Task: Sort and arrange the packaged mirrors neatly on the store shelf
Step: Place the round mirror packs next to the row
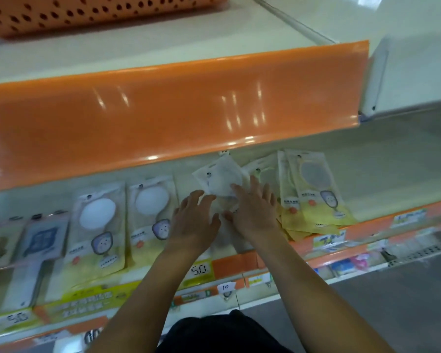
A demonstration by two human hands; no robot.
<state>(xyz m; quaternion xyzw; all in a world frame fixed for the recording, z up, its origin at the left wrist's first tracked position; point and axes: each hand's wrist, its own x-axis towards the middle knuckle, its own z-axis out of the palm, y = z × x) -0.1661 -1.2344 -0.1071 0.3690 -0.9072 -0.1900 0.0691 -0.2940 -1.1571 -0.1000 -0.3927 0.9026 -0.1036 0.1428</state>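
Both hands reach into the middle shelf, side by side. Left hand [195, 220] has fingers spread and nearly straight, palm down, fingertips at the lower left edge of a pale translucent packaged round mirror [220, 183] that lies tilted on the shelf. Right hand [255, 212] is also flat with fingers fanned out, resting on the same pack's right lower part, thumb tucked toward the left hand. Neither hand curls around the pack; contact looks like pressing or sliding, motion blur hides exact touch.

Just right of the hands, a loose fanned stack of yellow-and-clear packaged handle mirrors [316, 192] overlaps unevenly, corners poking out under the right wrist. Left of the hands, two white round handle mirrors in yellow-bottomed packs [148, 215] [97, 225] lie in a neat row, flat, side by side. Further left, a grey-blue square-pattern pack [42, 240], blurred.

The cream shelf surface [392, 169] is bare to the right of the stack. Orange glossy shelf lip [163, 110] of the upper shelf overhangs. Orange perforated plastic basket [87, 14] sits on the top shelf. Front rail carries yellow price tags [199, 270] reading 5.0, and a small white tag marked 10. Grey floor [392, 289] at lower right.
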